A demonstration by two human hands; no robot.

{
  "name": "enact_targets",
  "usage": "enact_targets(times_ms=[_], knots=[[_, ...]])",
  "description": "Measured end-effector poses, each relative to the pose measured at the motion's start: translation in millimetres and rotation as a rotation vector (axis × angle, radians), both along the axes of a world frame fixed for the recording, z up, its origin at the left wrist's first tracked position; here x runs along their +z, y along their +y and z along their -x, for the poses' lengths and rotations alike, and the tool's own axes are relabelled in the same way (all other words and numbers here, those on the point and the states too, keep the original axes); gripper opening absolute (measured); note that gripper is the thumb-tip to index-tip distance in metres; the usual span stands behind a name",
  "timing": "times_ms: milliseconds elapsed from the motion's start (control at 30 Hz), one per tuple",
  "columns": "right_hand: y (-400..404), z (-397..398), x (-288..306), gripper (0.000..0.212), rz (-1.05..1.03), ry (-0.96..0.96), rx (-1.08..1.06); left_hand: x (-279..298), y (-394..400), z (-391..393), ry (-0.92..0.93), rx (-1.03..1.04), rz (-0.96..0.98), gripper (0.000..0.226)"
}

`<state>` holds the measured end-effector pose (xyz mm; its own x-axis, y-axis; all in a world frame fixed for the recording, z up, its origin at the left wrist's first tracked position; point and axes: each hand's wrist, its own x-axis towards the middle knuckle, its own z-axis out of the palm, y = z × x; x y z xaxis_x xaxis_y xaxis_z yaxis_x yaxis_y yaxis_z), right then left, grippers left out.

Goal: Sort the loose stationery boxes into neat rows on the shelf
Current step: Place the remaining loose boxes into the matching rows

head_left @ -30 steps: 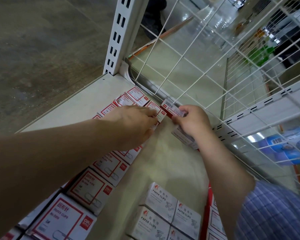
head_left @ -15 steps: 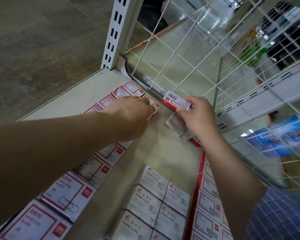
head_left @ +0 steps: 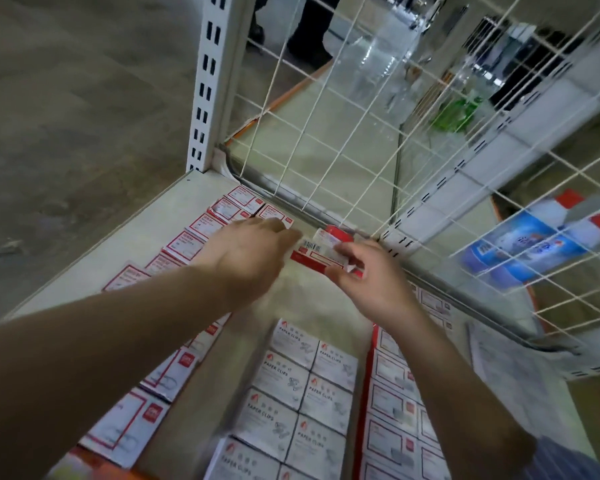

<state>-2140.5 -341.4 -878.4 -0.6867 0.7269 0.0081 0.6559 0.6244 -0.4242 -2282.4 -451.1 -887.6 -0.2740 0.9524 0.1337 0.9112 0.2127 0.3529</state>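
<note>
My right hand (head_left: 371,271) pinches a small red-and-white box (head_left: 321,252) with a barcode label, held just above the cream shelf (head_left: 125,251) near the back wire grid. Another red box (head_left: 336,233) lies right behind it against the grid. My left hand (head_left: 246,254) reaches flat over the left row of red-framed paper clip boxes (head_left: 201,226), fingertips beside the held box; what it touches is hidden. The view is blurred by motion.
A white wire grid (head_left: 326,161) closes the back of the shelf, with a slotted upright (head_left: 207,81) at the left corner. White paper clip boxes (head_left: 302,382) form a middle row; red-framed boxes (head_left: 392,396) line the right. A strip of bare shelf lies between the rows.
My right hand has carried the barcode box down and slightly back toward the grid. My left hand stayed over the left row. The camera has tilted up and pulled back.
</note>
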Motion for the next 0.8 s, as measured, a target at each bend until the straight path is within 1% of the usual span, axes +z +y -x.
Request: enact_targets(times_ms=[167,267,333,400,500,533,600,700,800], knots=[[-19.9,-20.5,8.2,0.041,0.068,-0.005,0.010,3.0,-6.0,-11.5,0.030,-0.071,0.022,0.039],[-26.4,-29.2,11.2,0.040,0.145,0.005,0.006,4.4,-7.1,-17.1,0.053,-0.117,-0.034,0.033],[-28.3,-32.9,10.8,0.037,0.179,0.010,0.005,4.4,-7.6,-18.4,0.053,-0.142,-0.060,0.033],[-29.0,-37.6,9.6,0.029,0.236,0.046,-0.003,4.4,-8.1,-19.3,0.013,-0.148,-0.076,0.033],[-32.5,-47.6,8.3,0.008,0.333,0.137,-0.010,2.6,-9.9,-22.2,-0.133,-0.114,-0.083,0.030],[-34.0,-50.9,7.4,0.007,0.358,0.177,-0.014,1.4,-10.0,-23.4,-0.199,-0.089,-0.083,0.027],[-35.6,-56.5,3.7,0.009,0.398,0.262,-0.037,-0.8,-9.7,-24.9,-0.345,-0.023,-0.056,0.023],[-35.7,-58.6,0.1,0.016,0.398,0.340,-0.093,-2.7,-9.0,-24.8,-0.564,0.057,0.009,0.022],[-36.1,-56.1,-1.4,0.030,0.400,0.366,-0.112,-4.9,-9.1,-22.5,-0.670,0.059,0.070,0.023]])
